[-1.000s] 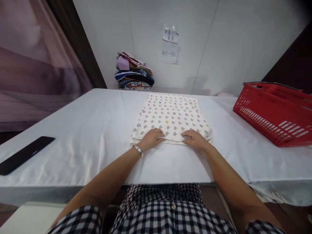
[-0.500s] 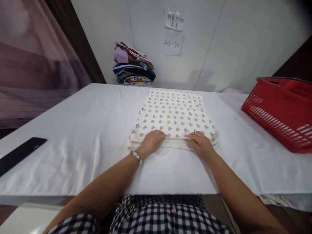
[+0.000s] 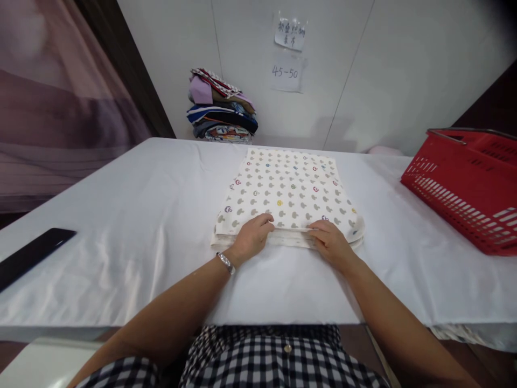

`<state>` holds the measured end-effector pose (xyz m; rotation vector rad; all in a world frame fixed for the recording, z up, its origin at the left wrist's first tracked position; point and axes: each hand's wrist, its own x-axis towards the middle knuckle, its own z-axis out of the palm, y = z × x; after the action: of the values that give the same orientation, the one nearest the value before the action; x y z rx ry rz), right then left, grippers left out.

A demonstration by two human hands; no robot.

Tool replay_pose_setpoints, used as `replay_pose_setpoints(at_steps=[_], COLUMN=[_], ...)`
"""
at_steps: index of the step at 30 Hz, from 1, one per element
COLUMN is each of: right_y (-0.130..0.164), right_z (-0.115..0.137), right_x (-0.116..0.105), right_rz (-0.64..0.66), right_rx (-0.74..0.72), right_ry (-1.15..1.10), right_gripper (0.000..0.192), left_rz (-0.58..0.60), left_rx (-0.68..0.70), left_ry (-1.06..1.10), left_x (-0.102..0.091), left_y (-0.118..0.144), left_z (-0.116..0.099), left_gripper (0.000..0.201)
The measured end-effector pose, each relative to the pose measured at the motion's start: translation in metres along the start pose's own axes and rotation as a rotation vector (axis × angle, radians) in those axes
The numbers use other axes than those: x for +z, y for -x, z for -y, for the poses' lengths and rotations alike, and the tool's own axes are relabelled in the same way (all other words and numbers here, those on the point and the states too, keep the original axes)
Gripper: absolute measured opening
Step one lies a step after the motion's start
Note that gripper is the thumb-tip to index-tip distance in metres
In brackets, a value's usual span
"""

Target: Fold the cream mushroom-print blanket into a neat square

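Observation:
A folded cream cloth with small grey and coloured mushroom prints (image 3: 288, 191) lies flat in the middle of the white-covered table (image 3: 141, 215). My left hand (image 3: 252, 236) rests on the cloth's near edge, fingers curled over it, with a metal bracelet on the wrist. At the same near edge, a little to the right, my right hand (image 3: 329, 241) pinches the layered hem. Both hands grip the edge closest to me.
A stack of folded clothes (image 3: 220, 116) stands at the back against the white wall. A red plastic basket (image 3: 468, 186) sits at the right. A black phone (image 3: 30, 256) lies at the left edge. Paper notes (image 3: 288, 54) hang on the wall.
The head view tilted, so the scene shifted in the frame. My hands stayed on the cloth's near edge, with the right hand closing tighter on the hem.

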<state>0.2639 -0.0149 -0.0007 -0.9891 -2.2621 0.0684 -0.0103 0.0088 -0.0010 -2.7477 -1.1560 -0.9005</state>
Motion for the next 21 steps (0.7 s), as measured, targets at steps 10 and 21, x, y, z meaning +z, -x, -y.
replay_pose_setpoints(at_steps=[10, 21], right_y=[0.0001, -0.0032], right_z=[0.0085, 0.0078], right_x=[-0.0035, -0.0025], right_rz=[0.189, 0.179], right_rx=[0.081, 0.111], right_ry=[0.128, 0.172], right_gripper=[0.022, 0.023], left_rz=[0.173, 0.167], left_rx=[0.018, 0.015], left_ry=[0.003, -0.042], left_x=[-0.0021, 0.0002], left_y=[0.0017, -0.0041], left_z=[-0.0029, -0.0092], left_gripper=[0.021, 0.027])
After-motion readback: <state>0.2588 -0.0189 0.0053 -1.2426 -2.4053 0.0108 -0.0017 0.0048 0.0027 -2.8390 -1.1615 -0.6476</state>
